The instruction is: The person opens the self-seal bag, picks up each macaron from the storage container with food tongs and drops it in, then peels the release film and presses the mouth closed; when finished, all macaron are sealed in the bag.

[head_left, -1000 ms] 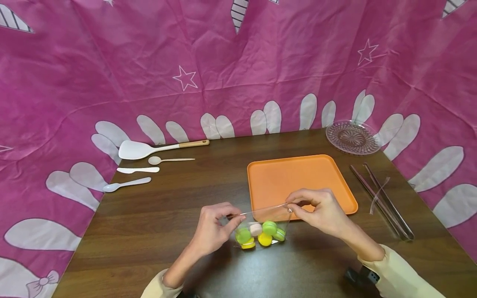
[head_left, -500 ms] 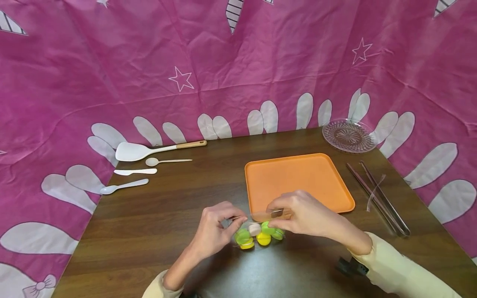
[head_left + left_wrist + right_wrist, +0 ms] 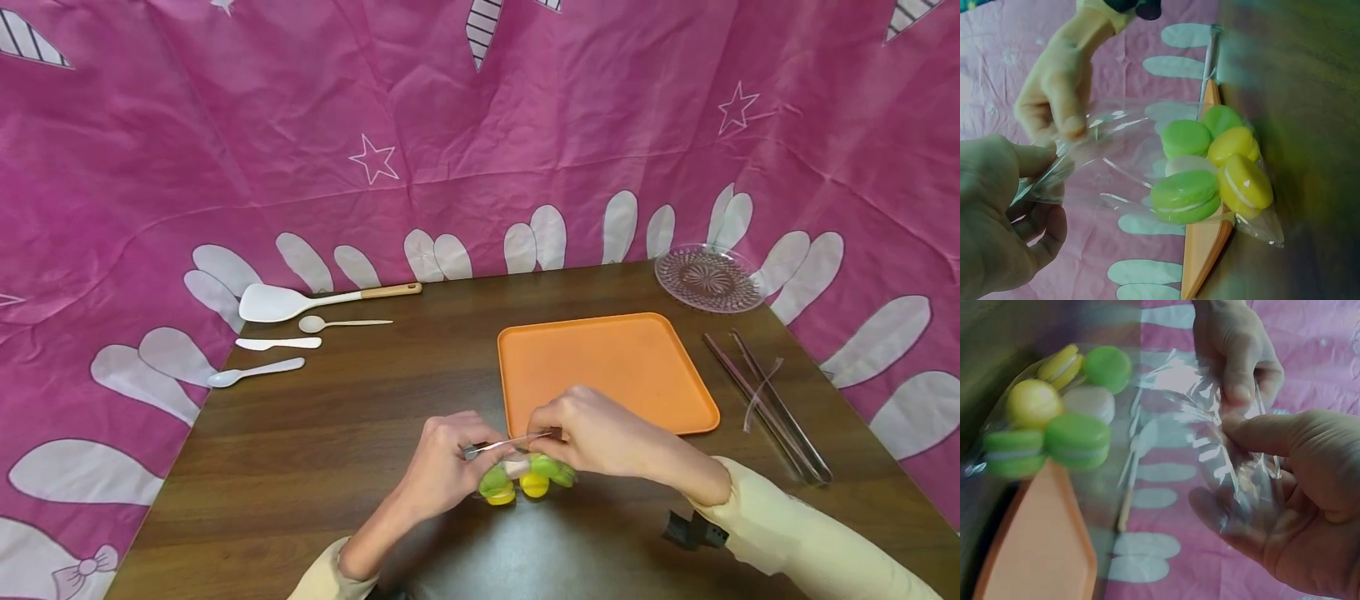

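Both hands pinch the top edge of a clear plastic bag (image 3: 1122,156) near the front of the table. My left hand (image 3: 453,458) grips one side of the bag's mouth, and my right hand (image 3: 592,433) grips the other, bunching the film together. In the bag's lower part sit several macarons: green (image 3: 1185,194), yellow (image 3: 1244,184) and one pale pinkish-white macaron (image 3: 1088,403). Seen from the left wrist, the film between the fingers is creased and the macarons hang at the bag's bottom, close over the table.
An orange tray (image 3: 600,367) lies just beyond the hands. At right are metal tongs (image 3: 772,408) with a clear twist strip (image 3: 763,394) across them, and a clear glass plate (image 3: 711,279). Far left hold a white spatula (image 3: 273,302), a small spoon (image 3: 313,324), a knife (image 3: 277,342) and a white spoon (image 3: 255,372).
My right hand has moved left toward my left hand, so the bag's mouth, stretched wide before, is now gathered narrow. The left hand has shifted slightly right.
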Available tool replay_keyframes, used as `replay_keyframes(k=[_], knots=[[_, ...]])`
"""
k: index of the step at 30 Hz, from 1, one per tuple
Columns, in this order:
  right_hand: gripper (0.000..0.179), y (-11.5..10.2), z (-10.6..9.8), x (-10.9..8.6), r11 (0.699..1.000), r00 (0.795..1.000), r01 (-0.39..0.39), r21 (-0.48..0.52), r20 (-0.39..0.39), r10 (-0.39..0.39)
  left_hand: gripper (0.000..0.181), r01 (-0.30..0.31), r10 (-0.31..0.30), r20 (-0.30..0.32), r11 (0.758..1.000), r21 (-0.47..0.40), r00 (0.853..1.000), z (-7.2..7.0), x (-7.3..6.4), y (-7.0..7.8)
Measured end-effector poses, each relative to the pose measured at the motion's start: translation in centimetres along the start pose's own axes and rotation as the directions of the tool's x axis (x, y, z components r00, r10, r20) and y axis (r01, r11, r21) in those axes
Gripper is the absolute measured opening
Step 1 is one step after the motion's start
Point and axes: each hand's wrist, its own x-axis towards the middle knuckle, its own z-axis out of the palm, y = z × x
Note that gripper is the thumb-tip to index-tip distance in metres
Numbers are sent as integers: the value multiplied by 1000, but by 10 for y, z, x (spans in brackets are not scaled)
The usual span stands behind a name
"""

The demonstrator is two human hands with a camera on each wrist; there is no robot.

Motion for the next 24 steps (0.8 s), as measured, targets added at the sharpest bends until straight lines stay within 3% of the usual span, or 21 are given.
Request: replay_keyframes(k=[7, 13, 24], knots=[[17, 12, -10, -19, 992, 1000, 5, 127, -15, -3, 14, 1, -2, 34, 1000, 29, 999, -7, 2, 1], [13, 20, -12, -31, 988, 999, 18, 154, -48, -11, 15, 20, -22, 65, 1000, 18, 998, -13, 2, 0], [15, 20, -15, -45, 982, 999, -11, 186, -40, 18, 12, 49, -49, 111, 999, 3, 993, -23, -3, -1]])
